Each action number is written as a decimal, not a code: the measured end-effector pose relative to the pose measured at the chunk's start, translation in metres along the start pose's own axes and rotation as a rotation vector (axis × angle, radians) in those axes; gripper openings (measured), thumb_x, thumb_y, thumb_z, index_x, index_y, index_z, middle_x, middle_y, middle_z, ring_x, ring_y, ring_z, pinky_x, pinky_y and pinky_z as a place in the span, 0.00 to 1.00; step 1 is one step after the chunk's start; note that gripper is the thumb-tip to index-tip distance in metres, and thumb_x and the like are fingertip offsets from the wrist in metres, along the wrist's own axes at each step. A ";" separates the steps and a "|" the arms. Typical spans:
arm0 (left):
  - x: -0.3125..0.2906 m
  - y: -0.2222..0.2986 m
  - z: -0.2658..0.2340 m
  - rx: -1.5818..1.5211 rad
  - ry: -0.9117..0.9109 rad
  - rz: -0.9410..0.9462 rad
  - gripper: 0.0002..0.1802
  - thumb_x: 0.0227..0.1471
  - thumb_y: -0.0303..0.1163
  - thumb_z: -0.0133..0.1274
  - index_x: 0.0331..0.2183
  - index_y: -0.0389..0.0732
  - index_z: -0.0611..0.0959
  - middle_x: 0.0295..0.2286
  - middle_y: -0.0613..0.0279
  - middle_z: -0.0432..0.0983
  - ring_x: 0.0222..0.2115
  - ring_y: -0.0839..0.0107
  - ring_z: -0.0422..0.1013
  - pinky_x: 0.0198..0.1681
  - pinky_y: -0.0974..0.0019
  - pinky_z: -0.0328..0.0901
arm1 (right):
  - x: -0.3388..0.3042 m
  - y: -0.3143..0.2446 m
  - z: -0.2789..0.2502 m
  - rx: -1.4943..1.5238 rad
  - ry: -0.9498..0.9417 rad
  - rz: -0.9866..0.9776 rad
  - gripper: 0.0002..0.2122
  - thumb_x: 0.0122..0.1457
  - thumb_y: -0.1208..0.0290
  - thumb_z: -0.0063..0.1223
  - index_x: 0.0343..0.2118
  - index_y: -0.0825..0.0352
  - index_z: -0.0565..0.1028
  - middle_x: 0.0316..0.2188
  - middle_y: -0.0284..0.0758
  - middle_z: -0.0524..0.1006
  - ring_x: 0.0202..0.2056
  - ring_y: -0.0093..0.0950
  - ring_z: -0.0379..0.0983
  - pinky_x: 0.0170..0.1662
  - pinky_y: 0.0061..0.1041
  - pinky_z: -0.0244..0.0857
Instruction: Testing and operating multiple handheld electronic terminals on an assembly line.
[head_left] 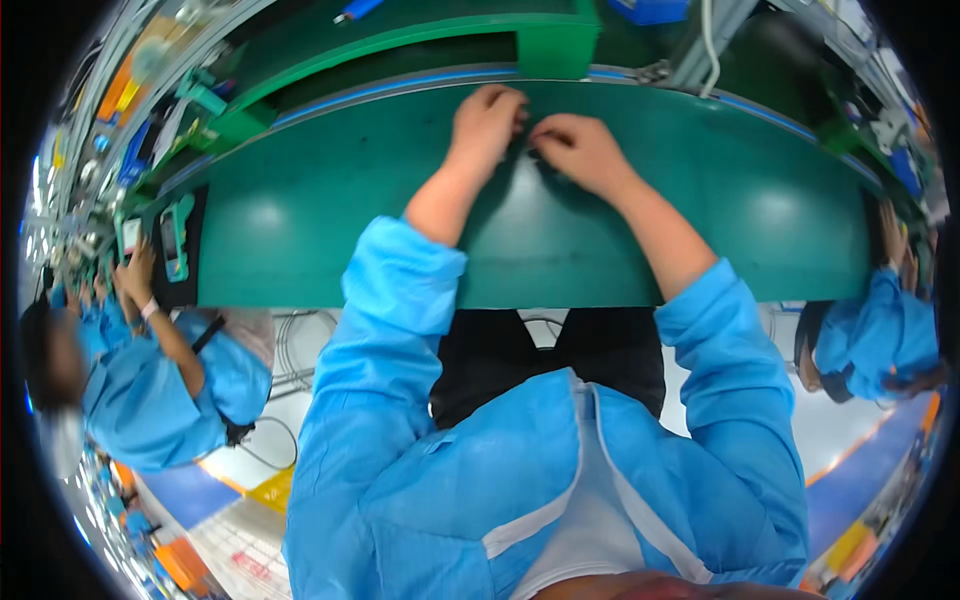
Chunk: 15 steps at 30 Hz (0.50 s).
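Over the far middle of the green work surface (330, 220), both my hands are close together with a narrow gap between them. My left hand (488, 128) has its fingers curled in, their tips turned to the right. Opposite it, my right hand (582, 150) is closed with thumb and forefinger drawn together, pointing left. Whatever either hand holds, if anything, is too small or too hidden to make out. Dark shadows fall on the surface below them.
A green raised shelf (555, 50) runs along the back edge, with a blue bin (650, 10) above it. At far left, a light-green fixture (175, 238) lies on a black mat near a seated person (150, 390). Another person (875, 335) sits at far right.
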<state>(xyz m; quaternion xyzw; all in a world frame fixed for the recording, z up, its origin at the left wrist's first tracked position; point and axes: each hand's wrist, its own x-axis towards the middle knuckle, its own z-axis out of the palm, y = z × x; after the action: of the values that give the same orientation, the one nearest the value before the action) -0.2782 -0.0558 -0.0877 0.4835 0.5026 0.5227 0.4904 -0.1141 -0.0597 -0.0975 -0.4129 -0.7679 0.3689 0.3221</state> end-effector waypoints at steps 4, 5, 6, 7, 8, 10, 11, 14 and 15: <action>0.001 0.003 -0.008 -0.509 -0.031 -0.213 0.10 0.49 0.36 0.45 0.28 0.39 0.73 0.24 0.63 0.68 0.24 0.71 0.64 0.29 0.69 0.60 | 0.031 -0.010 0.015 0.562 0.048 0.158 0.07 0.55 0.68 0.49 0.28 0.66 0.75 0.17 0.27 0.70 0.18 0.14 0.61 0.20 0.15 0.52; 0.003 0.001 -0.007 -0.579 -0.034 -0.212 0.10 0.49 0.36 0.45 0.28 0.39 0.73 0.23 0.63 0.68 0.24 0.71 0.64 0.30 0.68 0.60 | 0.036 -0.009 0.019 0.652 0.060 0.160 0.07 0.55 0.68 0.49 0.27 0.65 0.74 0.17 0.27 0.70 0.18 0.14 0.61 0.20 0.15 0.52; 0.005 0.000 -0.003 -0.649 -0.040 -0.210 0.11 0.49 0.37 0.45 0.27 0.39 0.72 0.23 0.64 0.67 0.24 0.71 0.63 0.31 0.67 0.60 | 0.040 -0.007 0.020 0.740 0.075 0.160 0.07 0.55 0.68 0.49 0.25 0.64 0.73 0.17 0.26 0.70 0.18 0.14 0.61 0.20 0.15 0.51; 0.004 0.003 0.004 -0.677 -0.037 -0.205 0.11 0.48 0.38 0.45 0.26 0.40 0.71 0.21 0.65 0.64 0.23 0.72 0.61 0.31 0.67 0.59 | 0.040 -0.004 0.018 0.742 0.076 0.164 0.07 0.55 0.68 0.49 0.25 0.64 0.73 0.17 0.26 0.70 0.18 0.14 0.61 0.20 0.15 0.51; 0.004 0.007 0.008 -0.677 -0.038 -0.208 0.11 0.48 0.38 0.45 0.26 0.40 0.71 0.21 0.65 0.64 0.23 0.72 0.61 0.31 0.67 0.59 | 0.039 -0.001 0.016 0.872 0.117 0.208 0.07 0.56 0.67 0.48 0.24 0.63 0.72 0.17 0.26 0.70 0.18 0.15 0.61 0.21 0.15 0.52; 0.004 0.014 0.017 -0.733 -0.186 -0.158 0.10 0.48 0.37 0.44 0.25 0.40 0.69 0.22 0.65 0.62 0.24 0.71 0.59 0.31 0.67 0.58 | 0.037 0.001 0.006 1.004 0.161 0.252 0.07 0.56 0.67 0.48 0.23 0.62 0.71 0.18 0.25 0.70 0.18 0.15 0.61 0.22 0.15 0.52; 0.002 0.016 0.022 -0.733 -0.186 -0.160 0.10 0.48 0.37 0.44 0.25 0.40 0.69 0.22 0.65 0.62 0.24 0.71 0.59 0.31 0.67 0.58 | 0.035 -0.002 0.000 1.017 0.146 0.257 0.07 0.57 0.66 0.47 0.24 0.62 0.69 0.19 0.25 0.69 0.20 0.15 0.62 0.24 0.15 0.54; 0.004 0.020 0.035 -0.904 -0.270 -0.158 0.07 0.46 0.33 0.44 0.24 0.40 0.68 0.23 0.65 0.61 0.25 0.70 0.57 0.32 0.68 0.57 | 0.033 0.000 -0.019 1.047 0.108 0.234 0.07 0.57 0.66 0.46 0.25 0.61 0.69 0.21 0.25 0.70 0.23 0.16 0.63 0.27 0.17 0.56; 0.006 0.021 0.037 -0.964 -0.351 -0.122 0.06 0.44 0.32 0.44 0.23 0.40 0.67 0.23 0.65 0.60 0.26 0.70 0.56 0.33 0.68 0.57 | 0.033 0.002 -0.024 1.061 0.083 0.206 0.06 0.56 0.65 0.48 0.26 0.60 0.69 0.22 0.25 0.71 0.24 0.17 0.64 0.28 0.18 0.56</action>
<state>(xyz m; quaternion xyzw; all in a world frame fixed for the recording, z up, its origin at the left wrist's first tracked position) -0.2419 -0.0478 -0.0653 0.2528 0.1419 0.5763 0.7641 -0.1089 -0.0234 -0.0802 -0.2811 -0.4183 0.7190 0.4786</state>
